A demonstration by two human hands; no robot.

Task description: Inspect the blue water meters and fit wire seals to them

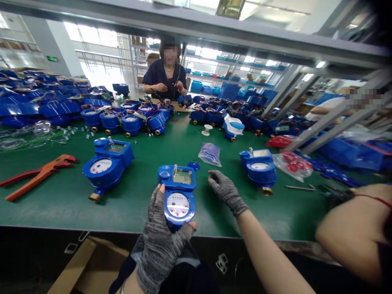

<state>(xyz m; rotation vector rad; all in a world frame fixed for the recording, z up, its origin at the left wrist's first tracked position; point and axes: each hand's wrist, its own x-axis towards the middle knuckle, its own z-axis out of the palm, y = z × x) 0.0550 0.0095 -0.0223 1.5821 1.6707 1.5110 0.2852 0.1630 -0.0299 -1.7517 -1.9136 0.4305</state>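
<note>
My left hand [162,232], in a grey fingerless glove, is wrapped round the left side and bottom of a blue water meter [179,204] at the table's front edge. The meter's small display and round white dial face up. To its right, my right hand [226,190], gloved the same way, reaches over the green table [147,157] with fingers loosely stretched and nothing visible in them. Just beyond those fingertips lie small blue parts [194,165] and a clear bag [210,154]. Other water meters sit at left [107,165] and right [259,169].
Orange-handled pliers [43,175] lie at left. Many blue meters [128,122] with loose wires crowd the back, near a white spool [207,130]. A co-worker [163,77] sits opposite; another person's arm [355,228] rests at right. An open cardboard box [92,265] stands below the edge.
</note>
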